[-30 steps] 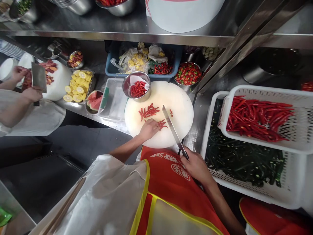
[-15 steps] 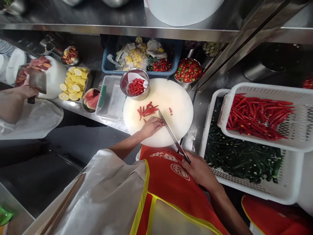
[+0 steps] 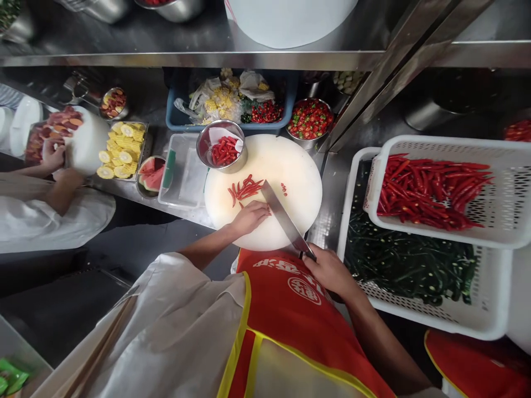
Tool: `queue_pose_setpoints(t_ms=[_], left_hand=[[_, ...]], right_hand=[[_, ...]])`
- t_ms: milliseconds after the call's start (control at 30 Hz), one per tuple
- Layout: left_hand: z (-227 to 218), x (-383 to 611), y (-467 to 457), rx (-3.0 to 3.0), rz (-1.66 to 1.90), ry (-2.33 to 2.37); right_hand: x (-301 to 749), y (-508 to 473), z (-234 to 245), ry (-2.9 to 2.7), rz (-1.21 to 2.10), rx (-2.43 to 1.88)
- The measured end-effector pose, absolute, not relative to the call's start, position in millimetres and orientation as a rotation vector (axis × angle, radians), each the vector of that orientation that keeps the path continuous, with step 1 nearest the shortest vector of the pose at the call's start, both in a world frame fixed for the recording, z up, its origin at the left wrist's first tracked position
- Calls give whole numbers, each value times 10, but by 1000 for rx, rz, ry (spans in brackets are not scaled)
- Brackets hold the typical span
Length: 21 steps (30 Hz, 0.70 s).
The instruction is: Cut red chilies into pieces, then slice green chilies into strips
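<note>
My left hand (image 3: 250,217) lies curled on the round white cutting board (image 3: 298,166), fingers pressed down over a few red chillies that it hides. My right hand (image 3: 329,271) grips the handle of a cleaver (image 3: 282,217), whose blade rests flat-angled against my left fingers. A small bunch of whole red chillies (image 3: 245,189) lies just beyond my left hand. A few cut red pieces (image 3: 284,189) sit to the right of the blade. A steel bowl of cut chillies (image 3: 222,148) stands on the board's far left edge.
A white basket of red chillies (image 3: 431,188) sits over a larger basket of green chillies (image 3: 406,265) at right. Behind the board are a blue crate (image 3: 232,105), a bowl of chopped peppers (image 3: 310,119) and a clear tub (image 3: 182,171). At left a co-worker's hands (image 3: 53,157) work near corn pieces (image 3: 120,152).
The cleaver has swung left and its blade now lies against my left fingers. My left hand shifted slightly toward me. The co-worker's cleaver has dropped out of sight.
</note>
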<state>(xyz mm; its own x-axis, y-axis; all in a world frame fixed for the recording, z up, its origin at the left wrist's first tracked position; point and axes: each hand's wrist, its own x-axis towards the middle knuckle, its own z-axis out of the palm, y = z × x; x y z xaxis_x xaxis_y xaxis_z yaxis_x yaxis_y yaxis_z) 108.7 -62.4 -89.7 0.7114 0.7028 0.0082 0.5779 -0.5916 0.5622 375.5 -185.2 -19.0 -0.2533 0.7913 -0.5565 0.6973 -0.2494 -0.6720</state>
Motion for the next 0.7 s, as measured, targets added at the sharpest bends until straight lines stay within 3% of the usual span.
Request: queue_pose_setpoints(t_ms=[300, 700], left_hand=[[-898, 1122, -805, 2425, 273, 1185], [-967, 1559, -580, 1683, 754, 1711]], right_hand=[[3934, -1853, -261, -1567, 1624, -1948], [3880, -2013, -541, -919, 2147, -1618]])
